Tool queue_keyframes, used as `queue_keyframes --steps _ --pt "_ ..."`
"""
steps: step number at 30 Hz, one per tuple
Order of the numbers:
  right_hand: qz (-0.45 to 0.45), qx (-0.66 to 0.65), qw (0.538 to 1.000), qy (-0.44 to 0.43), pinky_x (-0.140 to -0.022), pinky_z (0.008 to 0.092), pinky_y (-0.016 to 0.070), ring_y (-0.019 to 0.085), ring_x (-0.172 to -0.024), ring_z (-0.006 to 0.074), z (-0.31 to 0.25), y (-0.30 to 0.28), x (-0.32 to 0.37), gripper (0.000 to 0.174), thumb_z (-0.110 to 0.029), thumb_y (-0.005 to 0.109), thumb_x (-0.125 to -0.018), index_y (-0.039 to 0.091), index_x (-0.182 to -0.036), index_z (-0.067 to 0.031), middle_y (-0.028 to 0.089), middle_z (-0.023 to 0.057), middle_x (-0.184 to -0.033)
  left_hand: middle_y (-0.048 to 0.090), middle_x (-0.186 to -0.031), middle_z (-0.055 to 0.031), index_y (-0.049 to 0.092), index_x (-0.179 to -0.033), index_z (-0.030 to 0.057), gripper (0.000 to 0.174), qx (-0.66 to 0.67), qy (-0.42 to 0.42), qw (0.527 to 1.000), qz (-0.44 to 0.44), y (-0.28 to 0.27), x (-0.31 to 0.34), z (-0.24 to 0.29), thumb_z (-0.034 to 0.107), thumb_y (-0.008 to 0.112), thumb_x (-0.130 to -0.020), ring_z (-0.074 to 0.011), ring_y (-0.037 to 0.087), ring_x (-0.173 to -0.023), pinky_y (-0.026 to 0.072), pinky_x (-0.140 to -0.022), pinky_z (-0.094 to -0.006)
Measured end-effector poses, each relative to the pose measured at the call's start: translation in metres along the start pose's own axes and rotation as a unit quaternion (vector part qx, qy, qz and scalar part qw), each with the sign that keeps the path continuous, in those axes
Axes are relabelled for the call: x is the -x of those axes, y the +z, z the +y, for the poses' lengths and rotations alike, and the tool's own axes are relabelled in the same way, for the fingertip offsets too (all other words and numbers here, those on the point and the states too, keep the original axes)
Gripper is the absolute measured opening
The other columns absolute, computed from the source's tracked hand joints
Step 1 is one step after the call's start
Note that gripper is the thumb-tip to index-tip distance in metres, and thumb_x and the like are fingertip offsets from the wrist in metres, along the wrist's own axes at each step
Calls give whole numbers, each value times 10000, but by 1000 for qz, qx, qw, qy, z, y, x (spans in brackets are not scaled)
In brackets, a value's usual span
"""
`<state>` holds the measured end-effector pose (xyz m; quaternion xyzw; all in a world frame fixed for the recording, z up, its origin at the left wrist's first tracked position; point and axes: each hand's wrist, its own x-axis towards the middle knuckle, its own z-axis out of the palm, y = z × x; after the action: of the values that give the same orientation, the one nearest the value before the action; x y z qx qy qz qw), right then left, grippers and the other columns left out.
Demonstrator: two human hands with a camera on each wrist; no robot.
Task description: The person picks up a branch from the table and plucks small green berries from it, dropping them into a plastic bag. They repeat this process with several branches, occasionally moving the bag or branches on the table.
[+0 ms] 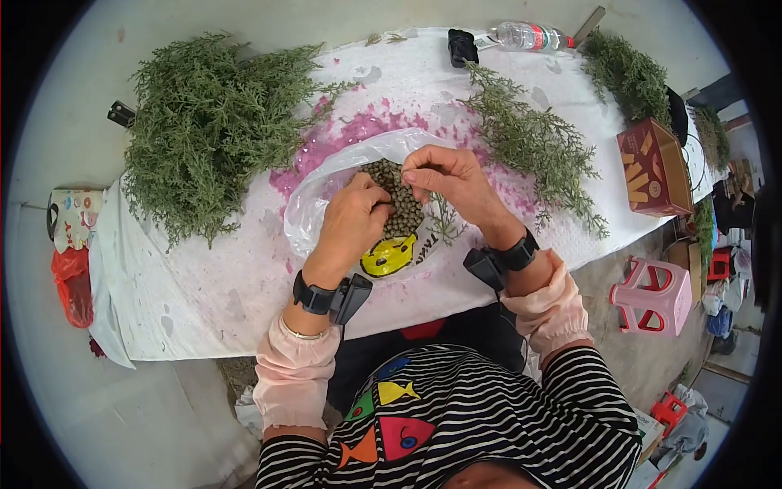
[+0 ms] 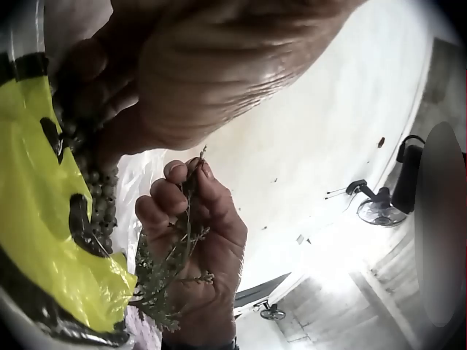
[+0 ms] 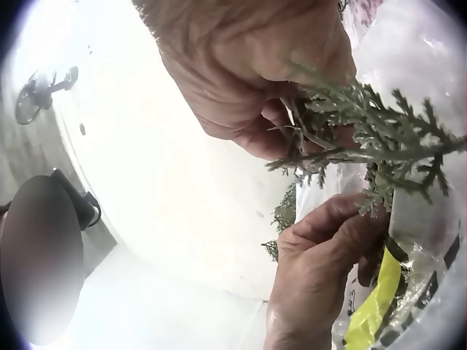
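On the table lies a clear plastic bag (image 1: pixel 305 213) with a yellow printed face, open and full of small greenish-brown round beads (image 1: pixel 401 213). My left hand (image 1: pixel 352 222) reaches into it, fingers curled down into the beads; its fingertips are partly hidden among them. Beside it, over the bag's right part, my right hand (image 1: pixel 456 181) pinches the stem of a green feathery sprig (image 3: pixel 387 157) between thumb and fingers. The stem's tip pokes up past the fingertips in the left wrist view, while the leafy part hangs below the hand (image 2: pixel 193 270).
A big heap of green foliage (image 1: pixel 216 134) covers the table's left side. More sprigs (image 1: pixel 542 138) lie to the right, near a red-brown box (image 1: pixel 656 167). At the back are a plastic bottle (image 1: pixel 533 37) and a black object (image 1: pixel 463 49). A pink stool (image 1: pixel 652 295) stands right of the table.
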<state>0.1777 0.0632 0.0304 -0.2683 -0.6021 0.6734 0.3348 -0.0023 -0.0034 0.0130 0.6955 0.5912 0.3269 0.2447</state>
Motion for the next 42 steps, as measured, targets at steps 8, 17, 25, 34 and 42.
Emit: queue_keyframes --steps 8,17,25,34,42 --pt "35 29 999 -18 -570 189 414 507 -635 44 9 13 2 87 -79 566 -874 584 -907 0 561 -11 -750 605 -804 -62 657 -902 -5 110 481 -234 845 11 -10 -4 -2 41 590 -828 -120 536 -618 424 -510 -249" --pt "66 54 995 -48 -565 178 404 497 -626 35 6 19 6 90 -77 551 -879 573 -922 -1 556 -16 -756 614 -831 -68 608 -1028 -14 183 698 -248 672 -8 -1 -6 0 64 567 -867 -90 510 -575 388 -458 -221" --pt "87 86 992 -33 -547 173 397 483 -607 25 10 22 6 68 -67 546 -869 561 -892 -5 545 -28 -738 601 -824 -75 601 -1001 -7 158 762 -237 602 -35 3 -4 -9 71 570 -867 -93 488 -592 372 -477 -215" --pt "107 152 980 -69 -521 174 394 480 -588 22 17 23 4 50 -58 556 -859 552 -871 -9 536 -25 -710 593 -799 -65 613 -973 0 138 760 -259 595 -19 8 -3 -12 65 589 -854 -95 471 -586 362 -487 -219" --pt "108 167 977 -79 -509 180 393 480 -571 26 18 23 2 60 -65 564 -854 552 -868 -8 530 -22 -673 598 -781 -61 623 -948 3 127 761 -258 596 -16 9 -4 -12 56 616 -833 -98 486 -589 365 -490 -220"
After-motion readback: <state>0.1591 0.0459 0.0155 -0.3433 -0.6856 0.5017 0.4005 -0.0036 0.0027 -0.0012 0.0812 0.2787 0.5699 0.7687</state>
